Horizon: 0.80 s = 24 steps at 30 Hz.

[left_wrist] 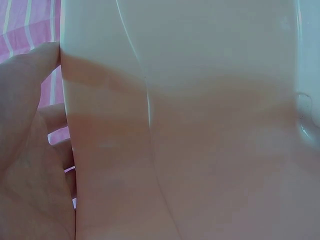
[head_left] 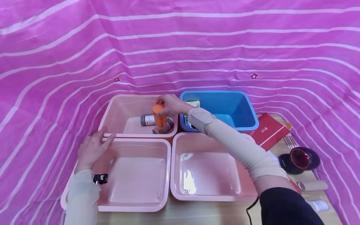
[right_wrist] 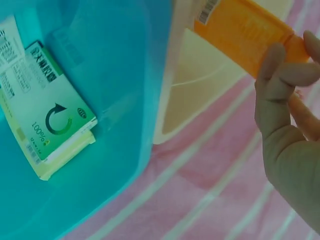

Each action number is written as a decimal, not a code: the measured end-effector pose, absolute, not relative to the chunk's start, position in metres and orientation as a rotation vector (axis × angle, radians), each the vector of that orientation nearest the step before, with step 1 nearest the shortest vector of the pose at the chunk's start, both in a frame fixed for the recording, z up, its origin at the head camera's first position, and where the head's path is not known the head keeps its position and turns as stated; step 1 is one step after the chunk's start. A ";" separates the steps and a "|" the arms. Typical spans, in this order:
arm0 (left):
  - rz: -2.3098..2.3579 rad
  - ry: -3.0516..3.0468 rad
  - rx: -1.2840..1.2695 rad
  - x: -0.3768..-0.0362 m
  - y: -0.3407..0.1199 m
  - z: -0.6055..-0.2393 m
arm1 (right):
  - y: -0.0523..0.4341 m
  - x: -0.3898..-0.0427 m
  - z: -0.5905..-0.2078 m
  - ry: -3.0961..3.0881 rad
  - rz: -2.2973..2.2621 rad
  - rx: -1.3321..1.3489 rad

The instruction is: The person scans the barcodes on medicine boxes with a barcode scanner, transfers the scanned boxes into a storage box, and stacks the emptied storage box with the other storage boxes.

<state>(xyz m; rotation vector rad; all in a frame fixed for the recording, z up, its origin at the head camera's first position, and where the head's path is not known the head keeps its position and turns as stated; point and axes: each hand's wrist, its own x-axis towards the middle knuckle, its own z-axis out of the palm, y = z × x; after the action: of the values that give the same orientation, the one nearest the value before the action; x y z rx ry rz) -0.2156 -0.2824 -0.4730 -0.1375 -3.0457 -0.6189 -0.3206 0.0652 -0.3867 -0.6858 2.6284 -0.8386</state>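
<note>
My right hand pinches an orange bottle by its cap end, over the back left pink bin. In the right wrist view, the bottle slants away from the fingers, a barcode at its far end. Below it in that bin lie a grey-capped bottle with a white label and a brown bottle, partly hidden. My left hand is at the left rim of the front left pink bin, fingers spread. Against the bin's edge in the left wrist view, the hand's fingertips are partly hidden.
A blue bin at the back right holds medicine boxes. In front of it stands another pink bin. At right are a red packet, a fork, dark cups, a beige cylinder and a small labelled container.
</note>
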 end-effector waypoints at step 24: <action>-0.604 -3.053 -0.186 -0.227 -0.276 -0.475 | 0.087 -0.310 -0.385 2.685 -0.732 -0.712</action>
<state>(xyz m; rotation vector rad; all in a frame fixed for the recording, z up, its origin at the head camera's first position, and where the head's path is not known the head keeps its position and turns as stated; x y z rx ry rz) -0.2269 -0.2761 -0.4750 -0.1859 -3.0533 -0.6044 -0.3095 0.0873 -0.3853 -0.7117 2.6852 -0.7315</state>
